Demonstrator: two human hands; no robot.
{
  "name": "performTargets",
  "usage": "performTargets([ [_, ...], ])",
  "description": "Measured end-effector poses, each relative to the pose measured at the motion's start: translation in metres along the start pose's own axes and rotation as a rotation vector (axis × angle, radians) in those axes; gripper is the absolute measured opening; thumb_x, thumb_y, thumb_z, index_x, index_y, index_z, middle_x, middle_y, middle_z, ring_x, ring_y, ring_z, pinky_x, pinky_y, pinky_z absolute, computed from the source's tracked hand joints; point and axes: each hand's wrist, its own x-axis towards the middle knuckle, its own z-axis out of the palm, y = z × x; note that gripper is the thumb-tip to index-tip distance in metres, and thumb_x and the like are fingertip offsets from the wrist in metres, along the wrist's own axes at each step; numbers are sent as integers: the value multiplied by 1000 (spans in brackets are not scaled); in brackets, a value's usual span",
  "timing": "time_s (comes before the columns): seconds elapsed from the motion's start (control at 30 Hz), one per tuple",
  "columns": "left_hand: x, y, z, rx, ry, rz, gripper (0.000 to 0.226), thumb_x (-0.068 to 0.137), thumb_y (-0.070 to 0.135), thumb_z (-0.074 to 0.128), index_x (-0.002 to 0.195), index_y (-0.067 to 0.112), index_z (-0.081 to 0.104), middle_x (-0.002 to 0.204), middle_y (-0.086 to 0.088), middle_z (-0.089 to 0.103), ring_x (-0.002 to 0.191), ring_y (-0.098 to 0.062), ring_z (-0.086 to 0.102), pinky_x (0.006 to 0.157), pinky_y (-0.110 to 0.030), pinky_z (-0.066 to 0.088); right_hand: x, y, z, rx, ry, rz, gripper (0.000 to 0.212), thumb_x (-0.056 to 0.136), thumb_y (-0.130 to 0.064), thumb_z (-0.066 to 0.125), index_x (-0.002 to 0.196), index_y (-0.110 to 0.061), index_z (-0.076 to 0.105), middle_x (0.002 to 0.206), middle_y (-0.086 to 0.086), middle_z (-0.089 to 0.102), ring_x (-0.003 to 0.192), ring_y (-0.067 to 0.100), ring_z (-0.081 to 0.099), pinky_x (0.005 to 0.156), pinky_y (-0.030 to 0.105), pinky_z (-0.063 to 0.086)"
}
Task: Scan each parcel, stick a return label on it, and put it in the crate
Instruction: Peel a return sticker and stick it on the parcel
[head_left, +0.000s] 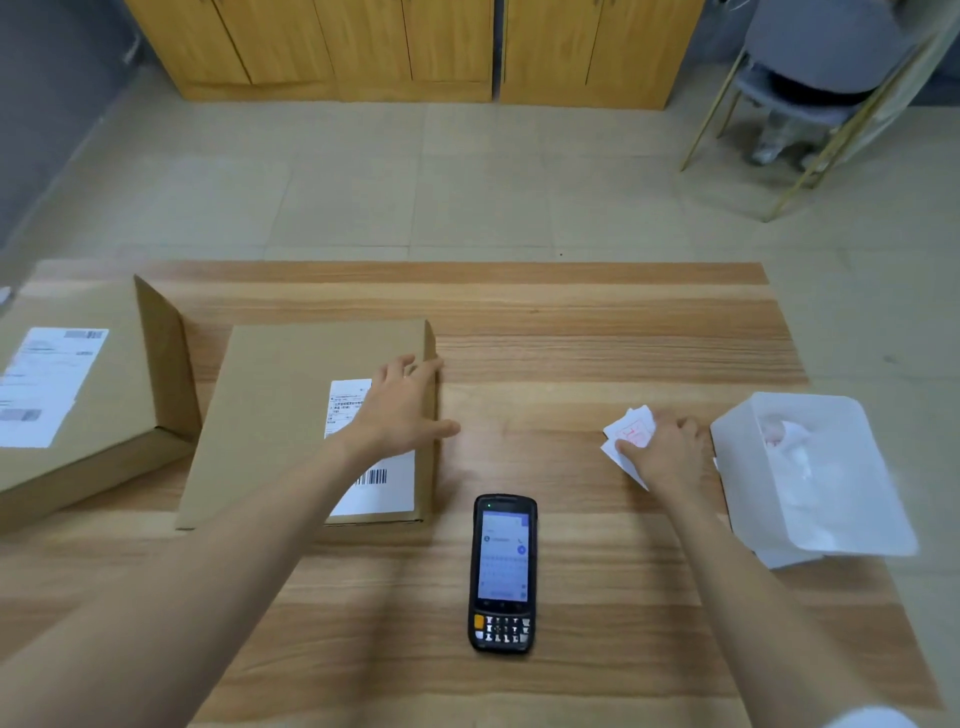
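Note:
A flat brown cardboard parcel lies on the wooden table, with a white barcode label on its right part. My left hand rests flat on that parcel near its right edge, fingers spread. A second, larger parcel with its own white label sits at the far left. My right hand grips white return labels with red print, just left of a translucent white box. A black handheld scanner lies screen-up between my arms.
The translucent box holds more white paper and sits at the table's right edge. Beyond the table are a tiled floor, wooden cabinets and a grey chair with thin gold legs at the back right.

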Motion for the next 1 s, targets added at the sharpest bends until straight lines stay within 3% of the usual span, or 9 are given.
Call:
performTargets([
  [0.2,-5,-11,-2,-71,11,-6,82,80,36,71,147,24,25,150,-14,17,142,-26,9,114,-39,21,-4,-1,-4,203,153,-23,22,85,-12,62,106,-5,62,107,15,66,102,35,58,87,39,42],
  [0.33,-9,-18,-8,-147,45,29,75,82,32,69,145,23,29,148,-11,23,140,-25,17,112,-35,23,-14,-13,-12,476,156,-87,19,87,-12,61,100,0,68,100,15,70,89,26,62,74,30,44],
  [0.43,-14,-19,-15,-216,69,73,70,84,32,67,144,22,33,145,-8,31,136,-23,25,109,-32,24,-26,-40,-20,499,24,-262,19,88,-12,61,90,4,71,91,17,72,78,20,60,57,17,36],
  [0.5,-18,-20,-21,-232,55,91,69,85,32,66,144,21,32,145,-8,33,137,-24,24,109,-33,24,-33,-55,-20,372,8,-326,20,90,-11,58,92,3,72,91,18,72,83,27,63,65,26,39],
  [0.57,-24,-24,-25,-232,30,111,66,86,32,65,144,20,33,144,-8,35,138,-23,26,109,-32,24,-38,-58,-21,277,53,-255,22,91,-12,54,98,-1,71,96,18,71,92,32,62,71,33,42],
  [0.7,-34,-38,-33,-213,-4,133,63,86,33,64,141,21,36,139,-7,42,135,-22,33,107,-31,28,-46,-48,-25,299,104,-149,20,91,-9,50,104,-3,65,99,18,69,91,34,62,65,30,37],
  [0.8,-36,-43,-39,-231,-12,155,64,86,30,65,142,20,35,142,-6,41,135,-20,33,107,-30,29,-61,-57,-28,443,-23,-261,11,91,-3,51,100,3,56,87,25,68,72,29,65,54,27,38],
  [0.9,-37,-35,-41,-305,-90,204,75,81,22,72,144,23,31,144,-3,39,135,-18,34,108,-28,30,-79,-80,-32,576,-209,-331,7,91,-2,55,94,-6,51,71,15,63,47,0,57,49,16,36],
  [1.0,-41,-22,-42,-384,-227,275,82,78,7,72,145,25,29,144,2,39,125,-19,45,96,-21,36,-98,-108,-36,646,-380,-397,13,89,-8,61,82,-16,53,67,2,63,50,-2,55,55,15,36],
])
